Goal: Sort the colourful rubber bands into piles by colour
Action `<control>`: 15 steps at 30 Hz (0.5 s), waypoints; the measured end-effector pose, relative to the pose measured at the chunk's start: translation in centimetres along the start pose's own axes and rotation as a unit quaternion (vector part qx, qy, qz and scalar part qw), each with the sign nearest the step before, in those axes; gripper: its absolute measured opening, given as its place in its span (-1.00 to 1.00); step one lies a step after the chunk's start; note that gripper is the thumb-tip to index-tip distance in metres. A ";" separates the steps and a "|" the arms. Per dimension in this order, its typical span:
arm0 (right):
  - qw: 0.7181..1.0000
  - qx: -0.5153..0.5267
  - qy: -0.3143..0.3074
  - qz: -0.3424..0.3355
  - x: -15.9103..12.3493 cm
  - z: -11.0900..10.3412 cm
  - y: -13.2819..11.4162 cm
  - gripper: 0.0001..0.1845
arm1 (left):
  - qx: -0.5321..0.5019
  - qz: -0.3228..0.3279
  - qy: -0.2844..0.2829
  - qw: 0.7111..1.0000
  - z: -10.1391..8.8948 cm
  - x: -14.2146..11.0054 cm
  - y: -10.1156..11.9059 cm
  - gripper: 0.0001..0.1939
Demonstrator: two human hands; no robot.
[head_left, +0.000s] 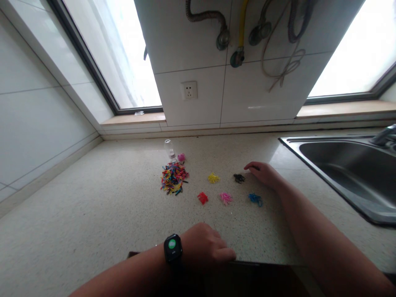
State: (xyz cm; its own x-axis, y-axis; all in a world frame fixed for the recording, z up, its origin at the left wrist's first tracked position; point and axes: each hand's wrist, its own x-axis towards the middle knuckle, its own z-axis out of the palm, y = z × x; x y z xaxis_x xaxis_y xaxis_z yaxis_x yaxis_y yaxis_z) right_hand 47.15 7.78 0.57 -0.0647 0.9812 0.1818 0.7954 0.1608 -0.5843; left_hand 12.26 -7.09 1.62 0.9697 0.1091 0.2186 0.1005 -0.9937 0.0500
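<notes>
My right hand rests on the counter just right of a small pile of black rubber bands. Its fingers point left, slightly apart, with nothing visible between them. My left hand, with a black watch on the wrist, lies curled at the front edge; its inner side is hidden. Sorted by colour between the hands are yellow bands, red bands, pink bands and blue bands. Farther left is a larger heap of mixed-colour bands.
Behind the heap, a clear plastic bottle lies beside a pink cap-like piece. A steel sink is set into the counter on the right. The tiled wall bounds the back.
</notes>
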 end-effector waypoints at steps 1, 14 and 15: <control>1.000 -0.002 -0.001 0.002 0.0 0.0 0.0 -0.66 | 0.000 0.000 0.002 1.000 0.0 0.0 0.0 -0.93; 1.000 -0.001 -0.005 0.008 -0.1 -0.2 -0.3 -0.66 | -0.010 -0.008 0.011 1.000 -0.3 0.1 0.2 -0.93; 1.000 0.000 -0.003 0.008 -0.1 -0.2 -0.3 -0.66 | -0.011 -0.008 0.009 1.000 -0.3 0.1 0.1 -0.94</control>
State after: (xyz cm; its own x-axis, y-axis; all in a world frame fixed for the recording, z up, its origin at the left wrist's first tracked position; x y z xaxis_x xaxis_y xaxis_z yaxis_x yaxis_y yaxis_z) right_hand 47.03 7.65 0.88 -0.0557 0.9842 0.1681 0.7959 0.1454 -0.5877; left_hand 12.31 -7.22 1.90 0.9641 0.1250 0.2343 0.1103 -0.9911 0.0747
